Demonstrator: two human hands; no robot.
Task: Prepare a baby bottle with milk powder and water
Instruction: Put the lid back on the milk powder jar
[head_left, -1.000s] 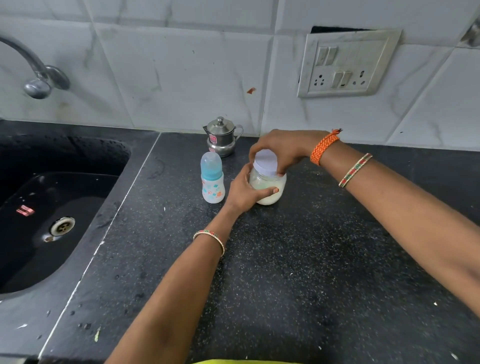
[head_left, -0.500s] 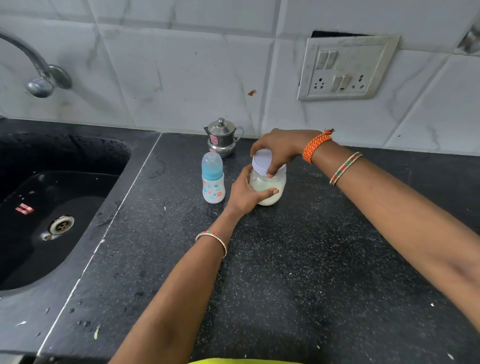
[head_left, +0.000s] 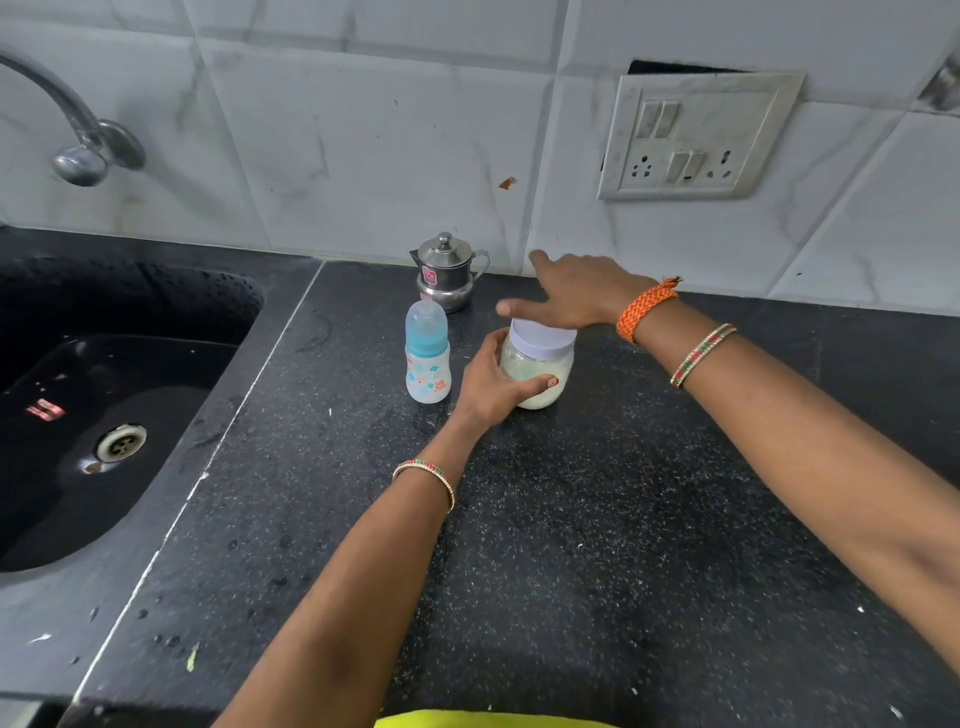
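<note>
The baby bottle (head_left: 427, 354) carries orange printed figures on its white body; the print is too small to read. The steel pot (head_left: 448, 274) behind it bears a red label, also illegible. The bottle stands upright on the black countertop (head_left: 597, 545) with its blue cap fitted, just left of the powder jar (head_left: 537, 369). The left hand (head_left: 491, 387) is wrapped around the jar's lower body, thumb across the front. The right hand (head_left: 571, 296) lies flat over the white lid (head_left: 543, 338), fingers extended and spread, palm down, not closed on the lid. The jar holds pale powder and stands upright.
</note>
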